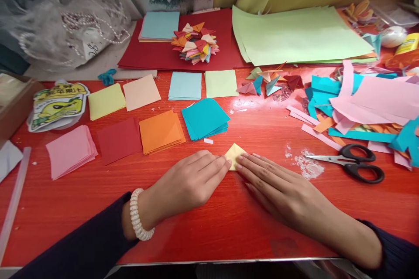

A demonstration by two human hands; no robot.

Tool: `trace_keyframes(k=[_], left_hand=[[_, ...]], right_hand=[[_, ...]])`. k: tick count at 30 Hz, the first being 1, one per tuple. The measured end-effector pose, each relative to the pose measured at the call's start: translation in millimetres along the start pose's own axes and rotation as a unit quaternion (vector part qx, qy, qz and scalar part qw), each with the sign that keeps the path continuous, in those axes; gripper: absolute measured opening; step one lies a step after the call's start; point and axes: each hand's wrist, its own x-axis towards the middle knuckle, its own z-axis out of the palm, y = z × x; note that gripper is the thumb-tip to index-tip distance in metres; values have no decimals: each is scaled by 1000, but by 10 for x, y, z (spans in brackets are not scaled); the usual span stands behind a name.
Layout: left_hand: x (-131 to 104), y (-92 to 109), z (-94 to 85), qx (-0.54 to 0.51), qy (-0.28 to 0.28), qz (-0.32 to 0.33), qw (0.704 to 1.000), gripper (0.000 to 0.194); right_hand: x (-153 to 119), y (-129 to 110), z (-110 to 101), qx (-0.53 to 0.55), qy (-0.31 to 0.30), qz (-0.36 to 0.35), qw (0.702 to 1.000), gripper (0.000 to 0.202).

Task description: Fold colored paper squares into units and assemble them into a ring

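Observation:
A small piece of pale yellow paper (pixel 235 153), folded to a point at the top, lies flat on the red table between my hands. My left hand (pixel 193 178), with a pale coiled band on its wrist, has its fingers curled together and pinches the paper's left corner. From the other side my right hand (pixel 281 187) lies with its fingers stretched out, the fingertips pressing on the paper's right part. Just beyond are stacks of blue paper squares (pixel 205 118) and orange paper squares (pixel 161 132). Black-handled scissors (pixel 352 163) rest to the right of my right hand.
More square stacks, including pink (pixel 70 151) and dark red (pixel 119 141), spread leftward. At the back stand a folded-paper ring (pixel 195 43) and large green sheets (pixel 301 35). Paper scraps (pixel 369 100) pile up at right. A drink pouch (pixel 58 105) lies at left, near the table's red top (pixel 203 239).

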Motion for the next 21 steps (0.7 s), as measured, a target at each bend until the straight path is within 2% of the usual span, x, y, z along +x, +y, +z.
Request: trace_keyframes(k=[7,14,16,19,21], left_hand=[[-1,2,2,1,-15,2,1000,24],[18,23,56,-5,4,-3,1000,25],[25,23,59,-8,2,-3,1000,26],[39,23,62,-13,-10,-2,1000,29],[52,29,62,-8,-12,2,1000,29]], right_hand=[[18,-39,27,-55,-17,23,998,35],[-189,59,-11,-120,-76,47,989,46],[-228,51,-49,-135,-65,59,987,45],[-187,-35,-84,-156,-12,86,984,40],[-113,-110,-85,-155,18,74,985,38]])
